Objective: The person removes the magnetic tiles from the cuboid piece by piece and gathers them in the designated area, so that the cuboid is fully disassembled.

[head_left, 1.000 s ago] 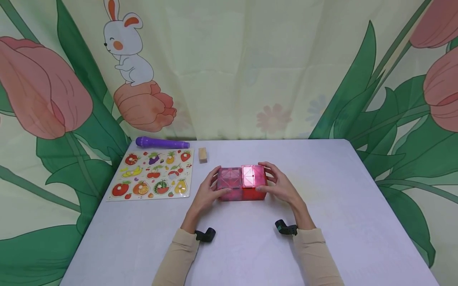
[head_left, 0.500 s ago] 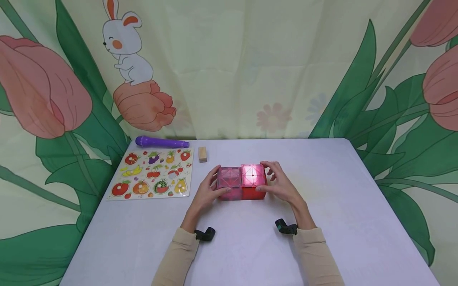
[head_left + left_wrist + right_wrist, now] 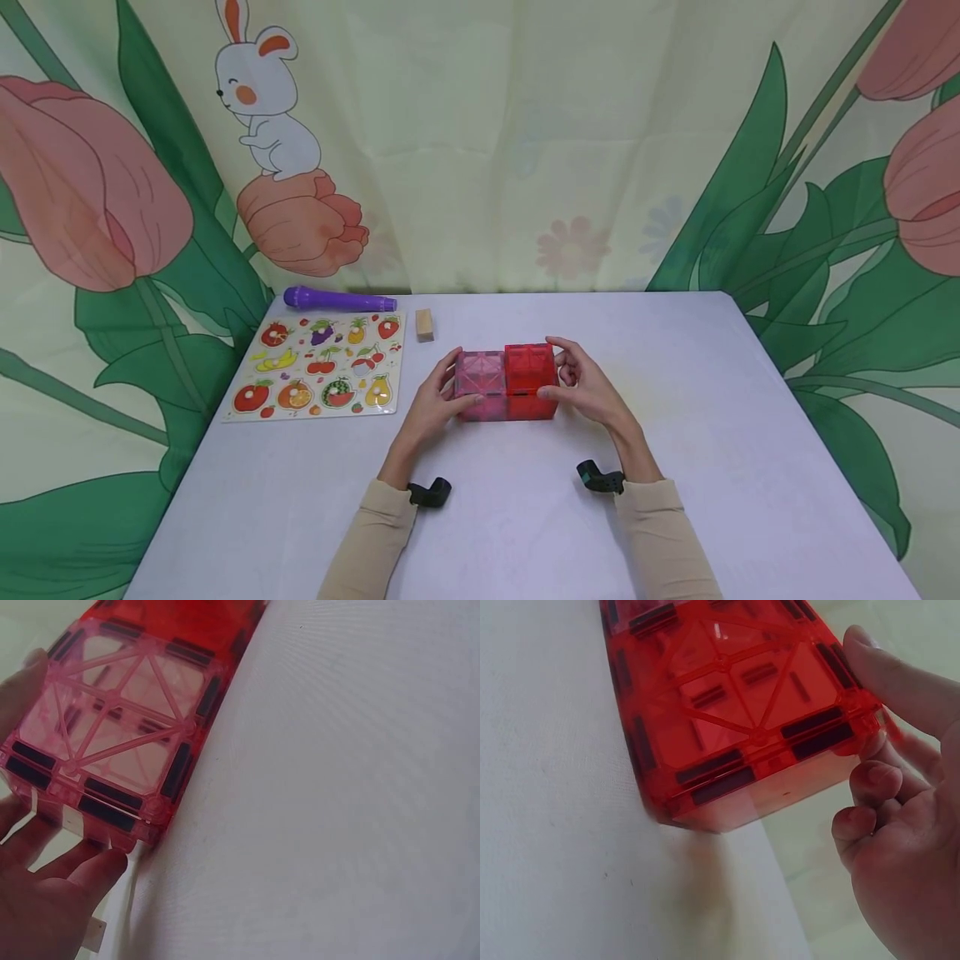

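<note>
Two see-through cubes of magnetic tiles stand side by side on the table, a pink cube (image 3: 481, 382) on the left and a red cube (image 3: 528, 379) on the right. My left hand (image 3: 433, 403) holds the pink cube, thumb at its near upper edge and fingers round its left side. On the other end, my right hand (image 3: 591, 388) grips the red cube, its thumb on the near upper edge. Dark magnet strips line the tile edges in both wrist views. In the right wrist view two fingertips (image 3: 876, 780) curl beside the red wall.
A fruit picture board (image 3: 311, 365) lies at the left. Behind it rests a purple toy microphone (image 3: 341, 299). A small wooden block (image 3: 424, 325) stands between the board and the cubes. The white table (image 3: 750, 467) meets a printed curtain (image 3: 465, 150) at the back.
The bright glare on top of the red cube is gone, and its top now looks plain red. My right thumb and fingers have shifted slightly. The left hand stays put.
</note>
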A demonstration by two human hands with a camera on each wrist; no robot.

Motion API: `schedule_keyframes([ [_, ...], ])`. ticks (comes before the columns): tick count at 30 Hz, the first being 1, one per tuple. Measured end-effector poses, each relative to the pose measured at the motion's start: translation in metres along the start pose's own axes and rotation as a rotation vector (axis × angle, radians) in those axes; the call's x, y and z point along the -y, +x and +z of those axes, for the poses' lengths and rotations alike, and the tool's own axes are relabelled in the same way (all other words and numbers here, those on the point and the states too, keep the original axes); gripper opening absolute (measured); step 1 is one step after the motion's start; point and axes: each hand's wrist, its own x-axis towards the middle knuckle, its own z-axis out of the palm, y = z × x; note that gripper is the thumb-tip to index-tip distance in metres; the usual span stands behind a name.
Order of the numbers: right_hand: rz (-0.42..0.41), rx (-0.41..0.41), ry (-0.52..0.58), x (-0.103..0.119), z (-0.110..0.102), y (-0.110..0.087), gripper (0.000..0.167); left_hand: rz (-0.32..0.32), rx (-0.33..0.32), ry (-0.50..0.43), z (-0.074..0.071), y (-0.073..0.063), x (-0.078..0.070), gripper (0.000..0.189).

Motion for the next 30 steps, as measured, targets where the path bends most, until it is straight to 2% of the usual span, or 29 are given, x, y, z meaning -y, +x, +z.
schedule_keyframes([
  [5, -0.005, -0.002, 0.026, -0.0001, -0.0001, -0.0014, 0.078, -0.013, 0.003, 0.0, -0.0008, -0.0005, -0.0015, 0.093],
  [11, 0.022, -0.025, 0.034, -0.0029, 0.0003, -0.0015, 0.055, -0.011, -0.001, -0.002, -0.0007, -0.001, -0.0016, 0.092],
  [15, 0.008, -0.035, 0.038, -0.0044, -0.0006, -0.0009, 0.045, -0.011, 0.001, -0.004, -0.0004, -0.0008, -0.0012, 0.092],
  [30, 0.024, -0.073, 0.143, -0.0045, -0.001, 0.0011, 0.047, 0.003, 0.003, -0.01, 0.0001, -0.0004, 0.0, 0.092],
])
